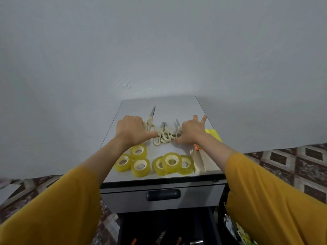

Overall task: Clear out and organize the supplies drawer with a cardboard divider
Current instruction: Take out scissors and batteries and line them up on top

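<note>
Mustard-yellow sleeves (274,200) frame a pale grey table (159,105). On it the tape rolls (139,167) are translucent yellow with white cores, and the scissors (164,136) have cream handles and grey blades. At the right lie a bright yellow pad (215,134) and beige paper (201,161). The drawer front (123,200) is grey with a black handle (162,195). The floor (292,161) shows maroon-and-cream diamond tiles.

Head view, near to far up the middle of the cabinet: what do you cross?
Going up: open dark lower drawer → closed grey drawer front with black handle → yellowish clear tape rolls → cream-handled scissors → pale wall.
</note>
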